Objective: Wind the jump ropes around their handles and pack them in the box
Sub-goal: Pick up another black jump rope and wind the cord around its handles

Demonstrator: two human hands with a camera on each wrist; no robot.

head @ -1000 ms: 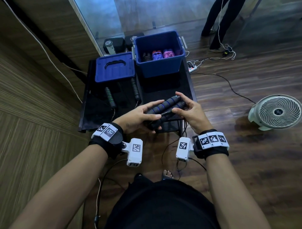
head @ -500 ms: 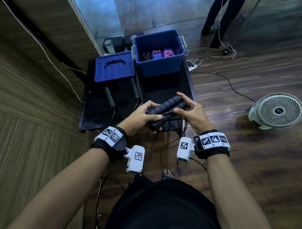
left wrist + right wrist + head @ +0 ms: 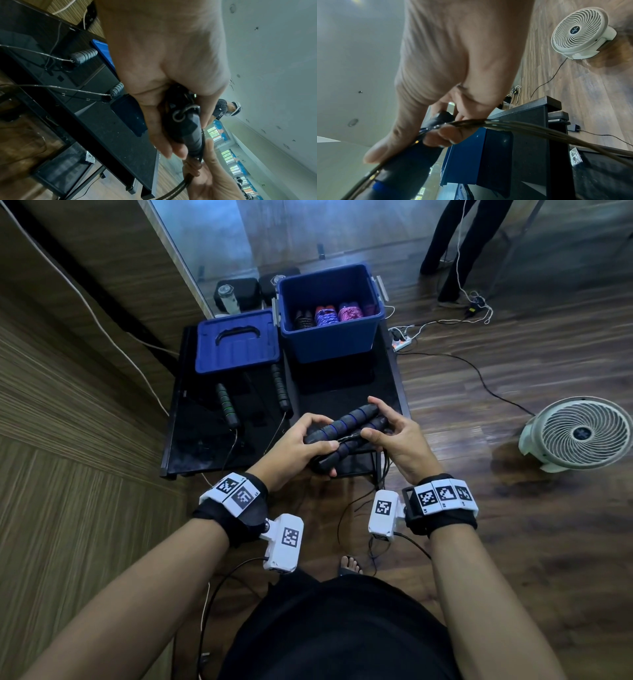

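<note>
Two black jump rope handles with blue rings [image 3: 346, 426] lie side by side over the near edge of the black table [image 3: 205, 453]. My left hand [image 3: 301, 446] grips their lower ends [image 3: 188, 129]. My right hand [image 3: 387, 429] holds the upper ends and pinches the dark rope [image 3: 513, 125] against a handle [image 3: 412, 159]. The rope hangs below the hands. The open blue box [image 3: 329, 337] stands at the table's far end, with wound ropes [image 3: 325, 316] inside. Another rope's handles, with green rings [image 3: 226, 405], lie loose on the table.
The blue lid [image 3: 238, 344] lies left of the box. A white fan [image 3: 579, 433] sits on the wood floor to the right, cables and a power strip [image 3: 400, 344] beyond the table. A standing person's legs [image 3: 455, 251] are at the far right.
My hands and the handle pair have barely shifted. My left thumb has slid along the handles and the right thumb has come down on the rope.
</note>
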